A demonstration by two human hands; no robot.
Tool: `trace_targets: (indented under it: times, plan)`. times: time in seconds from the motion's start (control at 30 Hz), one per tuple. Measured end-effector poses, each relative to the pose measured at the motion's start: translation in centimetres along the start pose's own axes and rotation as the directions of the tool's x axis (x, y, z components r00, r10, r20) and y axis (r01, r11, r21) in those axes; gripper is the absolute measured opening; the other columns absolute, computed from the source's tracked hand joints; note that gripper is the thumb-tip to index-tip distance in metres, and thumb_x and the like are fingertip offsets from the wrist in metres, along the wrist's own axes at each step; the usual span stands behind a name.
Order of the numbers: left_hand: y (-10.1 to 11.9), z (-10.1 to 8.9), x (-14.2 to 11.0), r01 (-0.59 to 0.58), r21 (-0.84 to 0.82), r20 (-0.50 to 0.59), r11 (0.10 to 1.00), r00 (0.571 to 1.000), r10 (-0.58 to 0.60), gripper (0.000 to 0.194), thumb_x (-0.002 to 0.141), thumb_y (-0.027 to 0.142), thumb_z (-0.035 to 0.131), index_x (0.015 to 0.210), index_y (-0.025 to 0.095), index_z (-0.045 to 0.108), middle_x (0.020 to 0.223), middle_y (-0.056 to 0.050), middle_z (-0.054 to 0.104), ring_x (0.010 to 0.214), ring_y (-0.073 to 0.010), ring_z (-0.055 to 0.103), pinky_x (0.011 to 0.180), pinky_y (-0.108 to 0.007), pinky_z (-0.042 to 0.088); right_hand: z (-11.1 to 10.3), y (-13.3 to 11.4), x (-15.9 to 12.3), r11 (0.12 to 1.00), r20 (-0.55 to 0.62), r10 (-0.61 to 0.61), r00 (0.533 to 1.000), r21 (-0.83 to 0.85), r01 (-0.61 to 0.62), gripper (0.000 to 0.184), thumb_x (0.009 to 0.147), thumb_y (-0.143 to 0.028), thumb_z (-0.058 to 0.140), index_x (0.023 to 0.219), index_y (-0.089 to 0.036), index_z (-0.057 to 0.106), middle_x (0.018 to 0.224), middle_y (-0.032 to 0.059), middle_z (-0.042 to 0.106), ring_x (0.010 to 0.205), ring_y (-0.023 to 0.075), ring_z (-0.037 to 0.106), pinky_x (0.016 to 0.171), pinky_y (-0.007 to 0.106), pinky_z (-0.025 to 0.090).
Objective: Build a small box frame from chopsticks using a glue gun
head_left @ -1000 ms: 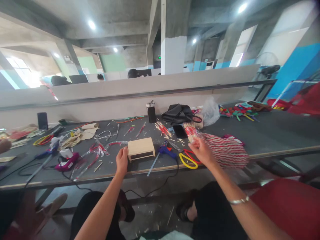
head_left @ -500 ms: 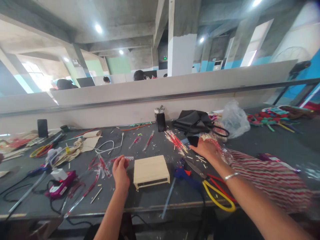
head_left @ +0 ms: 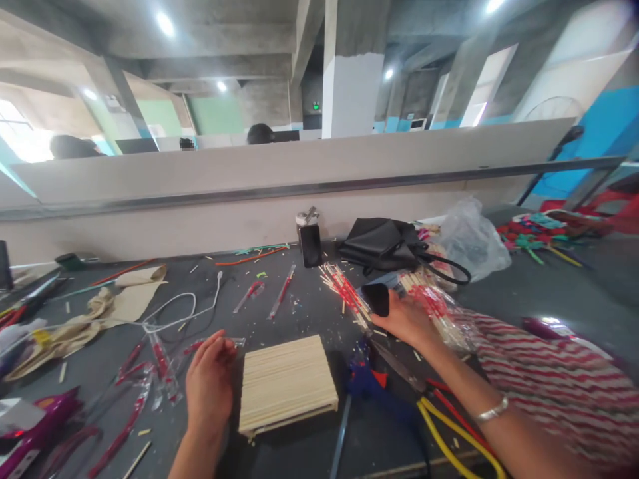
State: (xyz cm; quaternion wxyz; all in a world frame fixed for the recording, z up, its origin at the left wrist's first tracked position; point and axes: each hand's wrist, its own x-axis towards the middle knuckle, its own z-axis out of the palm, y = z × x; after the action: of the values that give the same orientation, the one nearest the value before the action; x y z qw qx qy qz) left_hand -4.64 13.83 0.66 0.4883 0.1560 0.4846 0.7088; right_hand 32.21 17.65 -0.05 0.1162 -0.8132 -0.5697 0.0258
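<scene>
A small stand of pale wooden sticks, with a flat slatted top (head_left: pixel 289 382) and short legs, rests on the dark workbench before me. Just left of it, apart from it, is my left hand (head_left: pixel 210 382), fingers loosely curled and nothing visible in them. My right hand (head_left: pixel 407 319) grips the near right edge of a black smartphone (head_left: pixel 375 299), thumb below and fingers behind. Red-wrapped stick bundles (head_left: pixel 344 286) lie left of the phone. A larger bag of sticks (head_left: pixel 439 306) is partly behind my right wrist. Below that hand lies a blue glue gun (head_left: pixel 367 376).
Scissors with yellow and red handles (head_left: pixel 439 426) lie under my right forearm. Striped cloth (head_left: pixel 554 372), a black bag (head_left: pixel 382 246) and a clear plastic bag (head_left: pixel 472 239) are on the right. Another phone (head_left: pixel 310 246) stands at the back. Plastic wrappers (head_left: pixel 162 366) and a white cable (head_left: pixel 194 309) lie left.
My left hand has let go of the stick stand and moved left of it. My right hand has reached forward to the smartphone and taken hold of it. The view has moved closer to the bench.
</scene>
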Motion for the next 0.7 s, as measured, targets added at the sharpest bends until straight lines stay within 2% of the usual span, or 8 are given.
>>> trace_targets:
  times: [0.17,0.27,0.43,0.7]
  plan:
    - [-0.2,0.6,-0.5,0.094,-0.039,-0.018,0.995,0.995,-0.095,0.015,0.067,0.013,0.065,0.081,0.016,0.068,0.061,0.002,0.061,0.056,-0.0081,0.056,0.055,-0.016,0.047,-0.7,-0.7,0.5,0.998,0.022,0.045,0.999,-0.038,-0.044,0.071,0.069,-0.063,0.060,0.109,-0.004,0.059,0.111,0.0284,0.059,0.110,0.0391,0.056,0.087,0.045,0.043]
    - [-0.3,0.9,-0.9,0.124,-0.025,-0.017,0.992,0.992,-0.125,0.014,0.067,0.012,0.064,0.080,0.016,0.069,0.061,0.001,0.062,0.055,-0.0087,0.057,0.052,-0.016,0.047,-0.7,-0.7,0.3,0.997,0.020,0.072,0.997,-0.034,-0.071,0.073,0.068,-0.062,0.061,0.111,-0.003,0.058,0.112,0.0272,0.060,0.110,0.0378,0.057,0.088,0.042,0.044]
    - [-0.5,0.9,-0.7,0.141,0.034,-0.045,0.989,0.989,-0.139,0.014,0.068,0.011,0.063,0.079,0.016,0.070,0.061,0.001,0.063,0.055,-0.0086,0.058,0.052,-0.015,0.047,0.0,-0.9,-0.3,0.996,0.006,0.085,0.996,-0.021,-0.084,0.074,0.067,-0.065,0.059,0.111,-0.005,0.057,0.112,0.0245,0.060,0.108,0.0367,0.057,0.088,0.039,0.044]
    - [-0.9,0.8,-0.4,0.143,0.063,-0.005,0.988,0.990,-0.143,0.015,0.064,0.013,0.068,0.079,0.016,0.070,0.063,0.001,0.063,0.054,-0.0094,0.058,0.049,-0.016,0.046,0.5,-1.1,0.7,0.990,-0.001,0.137,0.991,0.026,-0.137,0.075,0.065,-0.064,0.062,0.114,-0.009,0.054,0.115,0.0238,0.057,0.108,0.0371,0.057,0.084,0.041,0.046]
